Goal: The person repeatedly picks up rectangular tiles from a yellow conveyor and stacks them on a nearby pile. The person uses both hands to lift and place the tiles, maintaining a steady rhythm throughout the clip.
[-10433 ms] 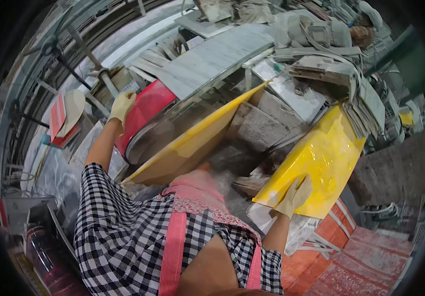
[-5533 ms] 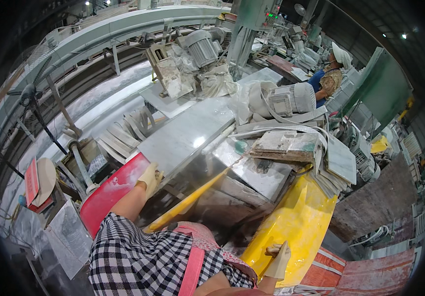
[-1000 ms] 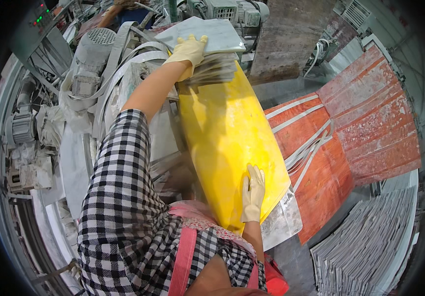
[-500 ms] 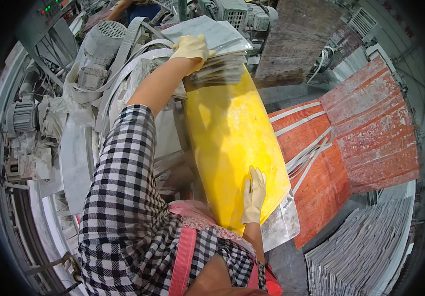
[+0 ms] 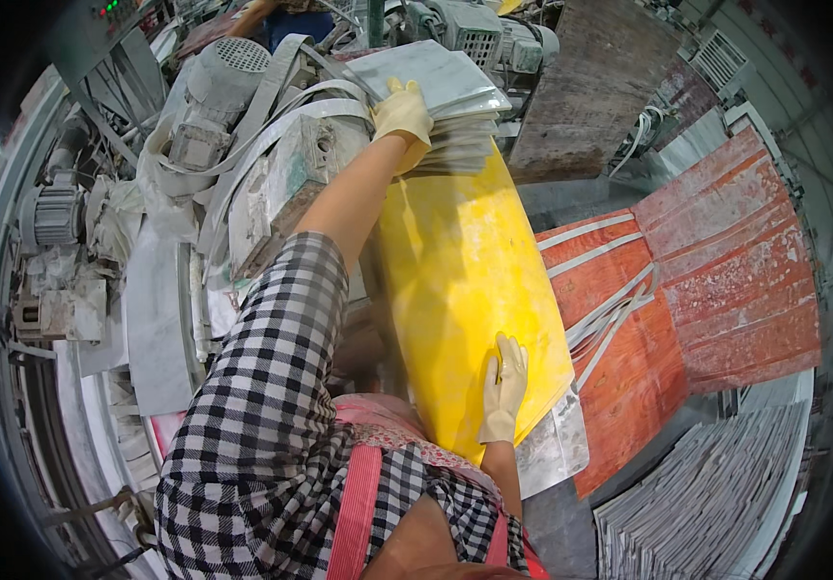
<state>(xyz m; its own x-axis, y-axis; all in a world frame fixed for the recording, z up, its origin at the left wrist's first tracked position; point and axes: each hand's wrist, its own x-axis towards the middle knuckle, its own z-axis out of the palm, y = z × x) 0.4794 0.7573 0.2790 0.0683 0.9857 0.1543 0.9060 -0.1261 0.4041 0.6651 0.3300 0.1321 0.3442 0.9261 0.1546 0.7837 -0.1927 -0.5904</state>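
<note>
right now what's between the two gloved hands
In the head view, only the bare face of the yellow board runs between the left hand, at its far end by the grey slab stack, and the right hand, flat near its lower edge.

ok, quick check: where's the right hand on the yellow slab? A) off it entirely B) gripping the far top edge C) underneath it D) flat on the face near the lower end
D: the gloved right hand lies flat on the yellow slab near its lower end, while the left hand reaches the far end.
</note>
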